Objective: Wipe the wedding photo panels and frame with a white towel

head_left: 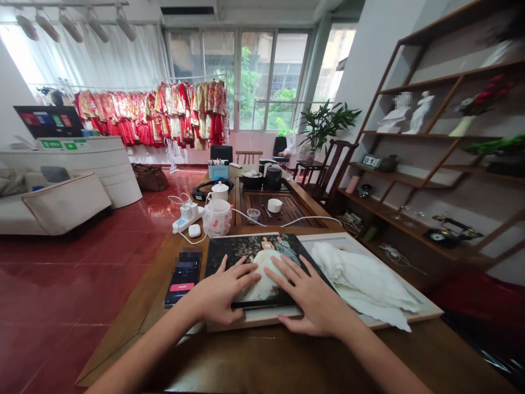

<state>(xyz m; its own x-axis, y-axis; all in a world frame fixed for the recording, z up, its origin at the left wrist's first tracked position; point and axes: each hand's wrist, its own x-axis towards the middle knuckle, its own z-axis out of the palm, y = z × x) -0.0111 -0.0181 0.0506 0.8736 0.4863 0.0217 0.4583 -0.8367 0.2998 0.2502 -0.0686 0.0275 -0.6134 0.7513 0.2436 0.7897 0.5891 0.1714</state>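
Observation:
A dark photo print (233, 249) of two people, one in a wide white gown, lies flat in front of me over a pale wooden frame (262, 322). My left hand (223, 287) rests on the photo's left part with its fingers spread. My right hand (305, 293) lies on its right part, fingers also spread, the thumb near the front edge. Both hands are open and hold nothing. Crumpled white cloth or soft paper (361, 273) sits on the pale-edged board (426, 311) to the right of the photo.
Left of the photo is a phone (182, 279). Behind stand a power strip (187, 216), a lidded white cup (219, 191) and a tea tray (295, 200) with a small white bowl (274, 205). A white cable crosses the table. Wooden shelves (394, 137) rise at the right.

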